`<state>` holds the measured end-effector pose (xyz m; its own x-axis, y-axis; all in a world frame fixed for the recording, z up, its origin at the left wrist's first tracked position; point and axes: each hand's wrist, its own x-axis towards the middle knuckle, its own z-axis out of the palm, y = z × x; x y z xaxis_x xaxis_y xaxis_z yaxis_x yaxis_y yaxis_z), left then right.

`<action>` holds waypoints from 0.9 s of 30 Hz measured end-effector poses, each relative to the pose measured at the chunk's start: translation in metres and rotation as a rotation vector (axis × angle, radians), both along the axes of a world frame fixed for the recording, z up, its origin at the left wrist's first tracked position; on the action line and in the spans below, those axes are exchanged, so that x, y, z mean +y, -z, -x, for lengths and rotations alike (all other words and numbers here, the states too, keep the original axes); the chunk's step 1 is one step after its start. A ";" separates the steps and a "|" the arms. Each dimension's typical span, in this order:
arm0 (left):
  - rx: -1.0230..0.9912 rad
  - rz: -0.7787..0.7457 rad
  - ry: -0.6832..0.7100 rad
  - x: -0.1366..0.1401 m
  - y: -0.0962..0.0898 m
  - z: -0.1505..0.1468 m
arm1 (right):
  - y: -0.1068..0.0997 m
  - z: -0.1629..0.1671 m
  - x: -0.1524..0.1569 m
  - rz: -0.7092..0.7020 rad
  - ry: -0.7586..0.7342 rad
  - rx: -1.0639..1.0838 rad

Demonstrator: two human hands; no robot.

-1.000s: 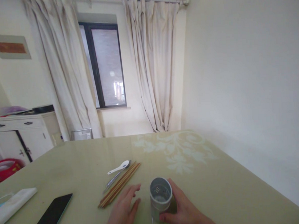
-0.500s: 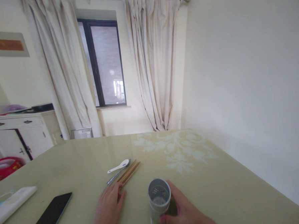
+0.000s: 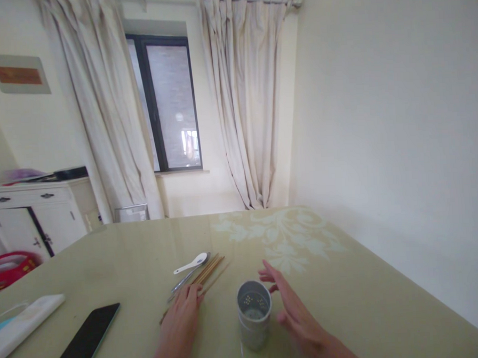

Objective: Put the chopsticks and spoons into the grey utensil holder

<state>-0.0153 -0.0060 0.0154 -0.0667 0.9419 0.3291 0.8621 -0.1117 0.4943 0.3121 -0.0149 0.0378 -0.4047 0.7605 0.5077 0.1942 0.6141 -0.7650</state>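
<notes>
Chopsticks [image 3: 206,274] lie in a loose bundle on the pale green worktop [image 3: 349,301], fanned a little at the far end, and the left hand [image 3: 181,321] rests flat on their near end, its fingers [image 3: 191,295] extended and pressing down rather than curled round anything, which looks to me like a way of keeping the sticks from rolling on the glossy surface. I cannot count the sticks exactly; several is all I can say. Just beside them lie one white ceramic spoon [image 3: 192,264] and one metal spoon [image 3: 184,282], roughly parallel to the bundle. To the right stands one upright grey cylinder holder [image 3: 254,320], open at the top with small drain holes showing in its base. The right hand [image 3: 296,315] hovers close by its right side, fingers spread and empty, not touching it as far as I can tell. Further left sit one dark phone [image 3: 85,347] lying face up and one white folded cloth [image 3: 24,326] near the edge.
</notes>
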 end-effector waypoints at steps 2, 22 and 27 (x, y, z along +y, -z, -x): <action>-0.132 -0.084 0.035 0.000 -0.023 -0.010 | -0.020 -0.001 0.001 -0.128 0.108 0.056; 0.269 0.324 0.163 0.056 -0.096 -0.002 | -0.168 0.015 0.031 0.114 0.151 -0.112; 0.318 0.444 0.117 0.063 -0.074 0.002 | -0.155 0.028 0.037 0.252 0.037 -0.186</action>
